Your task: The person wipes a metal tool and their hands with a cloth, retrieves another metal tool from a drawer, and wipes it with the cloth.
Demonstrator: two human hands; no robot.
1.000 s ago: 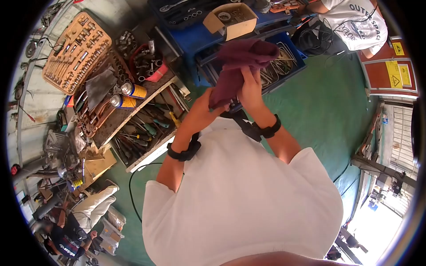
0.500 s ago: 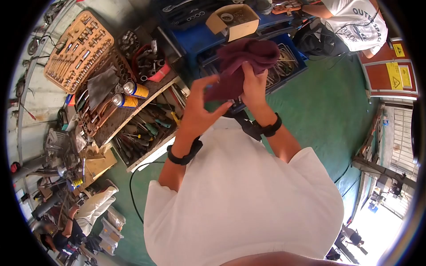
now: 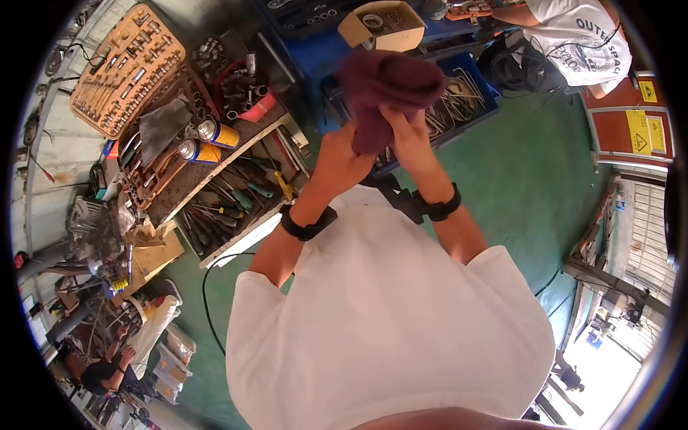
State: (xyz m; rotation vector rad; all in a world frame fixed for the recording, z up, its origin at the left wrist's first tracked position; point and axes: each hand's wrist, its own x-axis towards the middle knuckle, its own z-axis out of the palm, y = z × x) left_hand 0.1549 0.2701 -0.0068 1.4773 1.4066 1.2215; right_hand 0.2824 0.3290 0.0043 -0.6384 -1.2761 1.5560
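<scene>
A bunched maroon cloth (image 3: 390,79) is held in front of me, above an open blue drawer (image 3: 487,111) with metal tools in it. My right hand (image 3: 408,136) grips the cloth from the right, thumb on top of it. On the cloth's lower left side, my left hand (image 3: 347,161) is closed on its edge. Whether anything is wrapped inside the cloth is hidden.
An open cardboard box (image 3: 394,39) sits on the blue cabinet. To the left, a workbench (image 3: 247,143) holds a socket set (image 3: 129,72), two spray cans (image 3: 218,133) and a red bowl (image 3: 261,109). One person (image 3: 580,43) is at upper right, another (image 3: 107,373) at lower left.
My left hand came off the cloth with its fingers spread, then closed on it again. The cloth has shifted slightly up and to the left. The person at lower left has changed posture.
</scene>
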